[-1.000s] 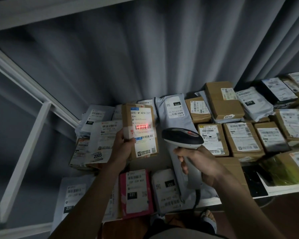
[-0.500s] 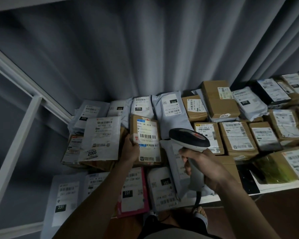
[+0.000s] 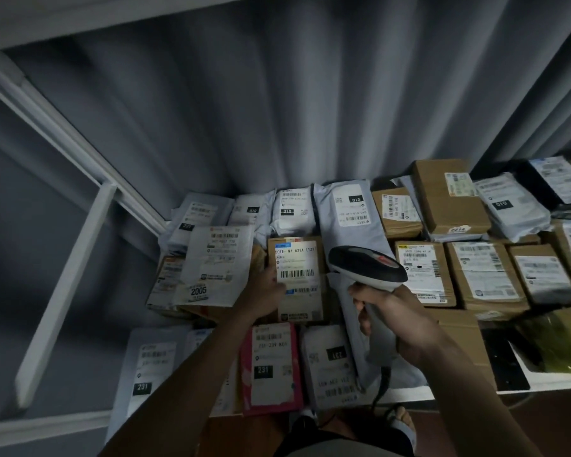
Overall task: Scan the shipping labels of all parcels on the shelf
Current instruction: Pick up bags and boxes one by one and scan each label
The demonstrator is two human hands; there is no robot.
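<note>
Dozens of labelled parcels crowding a white shelf (image 3: 521, 367) before a grey curtain (image 3: 277, 110), left hand (image 3: 261, 293) gripping a cardboard box (image 3: 299, 278) lying near the shelf's left end, right hand (image 3: 399, 324) clenching a scanner (image 3: 366, 267) hovering beside it.

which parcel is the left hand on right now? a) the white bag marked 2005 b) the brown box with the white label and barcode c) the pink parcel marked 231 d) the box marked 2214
b: the left hand rests on the left edge of the brown box, beside its barcode label, while the right hand grips the barcode scanner.
</note>
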